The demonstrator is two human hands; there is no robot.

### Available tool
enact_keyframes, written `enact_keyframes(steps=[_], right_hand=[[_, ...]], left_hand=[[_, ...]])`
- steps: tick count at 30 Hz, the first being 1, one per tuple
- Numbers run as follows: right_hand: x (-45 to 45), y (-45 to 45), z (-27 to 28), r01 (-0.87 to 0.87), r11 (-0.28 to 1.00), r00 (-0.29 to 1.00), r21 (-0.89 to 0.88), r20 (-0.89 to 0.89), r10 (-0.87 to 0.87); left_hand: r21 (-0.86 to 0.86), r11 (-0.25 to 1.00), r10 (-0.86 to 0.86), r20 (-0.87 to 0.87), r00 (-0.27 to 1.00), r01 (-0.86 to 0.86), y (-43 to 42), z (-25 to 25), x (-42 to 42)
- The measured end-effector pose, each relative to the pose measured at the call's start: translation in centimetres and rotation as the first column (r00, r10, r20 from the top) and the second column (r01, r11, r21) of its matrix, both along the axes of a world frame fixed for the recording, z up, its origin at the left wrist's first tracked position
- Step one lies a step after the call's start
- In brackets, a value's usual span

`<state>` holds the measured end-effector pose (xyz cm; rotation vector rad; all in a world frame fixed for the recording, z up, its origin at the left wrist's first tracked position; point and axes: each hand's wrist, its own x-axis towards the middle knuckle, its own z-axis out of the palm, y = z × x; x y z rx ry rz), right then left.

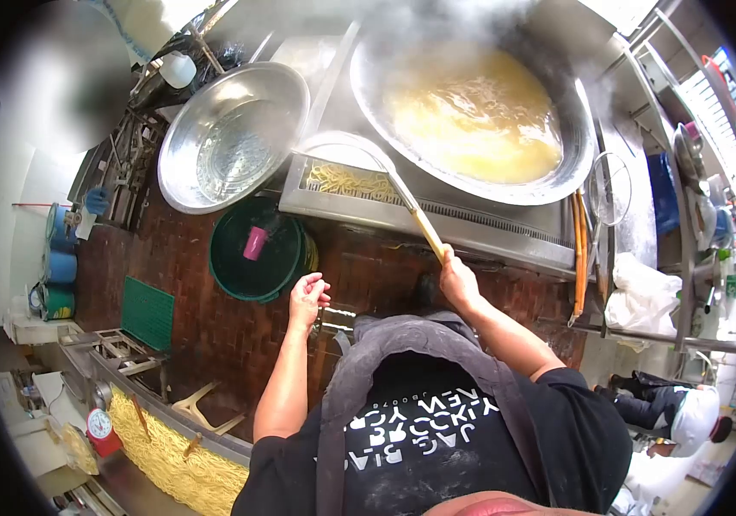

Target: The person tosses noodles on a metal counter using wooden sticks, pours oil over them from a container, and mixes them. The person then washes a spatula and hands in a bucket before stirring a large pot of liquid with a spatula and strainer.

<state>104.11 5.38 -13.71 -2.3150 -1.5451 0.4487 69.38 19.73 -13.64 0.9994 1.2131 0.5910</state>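
Observation:
My right hand (460,282) is closed around the wooden handle of a long-handled strainer (420,219). Its metal hoop reaches up and left over the front edge of the stove. Yellow noodles (346,181) show below the hoop; whether they lie in its net or in a recess of the stove top, I cannot tell. My left hand (307,301) hangs in the air with loosely curled, slightly parted fingers and nothing visible in it. Nearest to it is a dark green tub (243,282) with a pink cup (254,243) inside.
A big steaming wok (578,163) of bubbling yellowish liquid sits on the stove (488,219). Left of it, a wide metal basin (286,95) stands tilted. Noodles (170,456) fill a long trough at lower left, beside a red scale (101,434). Another person (686,417) is at lower right.

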Motion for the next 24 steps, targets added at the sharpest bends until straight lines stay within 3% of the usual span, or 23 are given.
enact_keyframes(steps=[2,3,6,10,13,14,15,17,20,21,22,24], right_hand=[[0.8,0.6,-1.1,-0.006,1.0,1.0,-0.03,0.011,0.007],[1.3,1.0,-0.9,-0.021,0.995,1.0,0.1,0.009,0.02],[2.1,2.2,4.4,0.035,0.986,0.988,0.163,-0.152,-0.009],[6.5,4.6,8.1,0.265,0.937,0.91,0.226,-0.379,-0.165],[13.7,7.8,11.6,0.506,0.85,0.809,0.146,-0.423,-0.408],[15.8,8.9,15.2,0.597,0.802,0.698,0.025,-0.509,-0.504],[22.7,9.4,9.3,0.531,0.827,0.815,0.182,-0.376,-0.441],[30.2,11.2,9.9,0.591,0.762,0.805,0.264,-0.134,-0.578],[42.9,12.8,9.1,0.63,0.768,0.776,0.115,-0.08,-0.625],[46.2,13.1,8.5,0.618,0.778,0.779,0.112,0.048,-0.625],[52.8,13.3,3.7,0.576,0.807,0.784,0.129,0.191,-0.59],[56.7,13.6,2.4,0.647,0.762,0.735,0.032,0.242,-0.634]], left_hand=[[0.008,1.0,-0.017,0.01,1.0,0.017,-0.3,-0.3,0.5],[0.016,0.999,-0.032,0.012,0.999,0.032,0.0,-0.3,0.9],[0.01,0.999,-0.053,0.01,0.999,0.053,0.7,-0.7,2.3],[-0.006,0.999,-0.048,-0.015,0.999,0.048,2.3,-0.6,5.3],[-0.001,0.999,-0.052,-0.026,0.998,0.052,3.3,-0.4,7.6],[0.001,0.999,-0.052,-0.029,0.998,0.052,3.6,-0.5,8.4],[0.0,0.999,-0.049,-0.037,0.998,0.049,3.9,-0.7,9.1],[-0.012,1.0,-0.017,-0.044,0.999,0.016,4.3,-0.9,10.4],[-0.034,0.999,0.011,-0.075,0.997,-0.014,3.9,-0.2,12.2],[-0.042,0.999,0.011,-0.088,0.996,-0.015,3.7,-0.2,12.6],[-0.05,0.999,0.01,-0.101,0.995,-0.016,3.6,-0.3,13.0],[-0.065,0.998,0.006,-0.123,0.992,-0.014,3.5,-0.5,13.7]])
